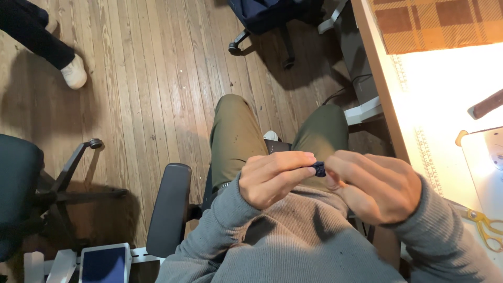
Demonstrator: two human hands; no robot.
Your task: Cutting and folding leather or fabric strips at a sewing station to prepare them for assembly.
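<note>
A small dark blue piece of fabric (pixel 318 168) is pinched between both of my hands, above my lap. My left hand (pixel 275 176) closes its fingertips on the piece's left end. My right hand (pixel 374 186) grips its right end, with most of the piece hidden inside the fingers. Both arms wear grey knit sleeves. Under the hands are my legs in olive green trousers (pixel 236 131).
At the right stands a brightly lit wooden table (pixel 385 99) with a plaid orange cloth (pixel 440 23), a ruler strip (pixel 428 160) and yellow-handled scissors (pixel 487 228). A black chair armrest (pixel 168 209) is at my left. Another person's leg and white shoe (pixel 73 71) are at top left.
</note>
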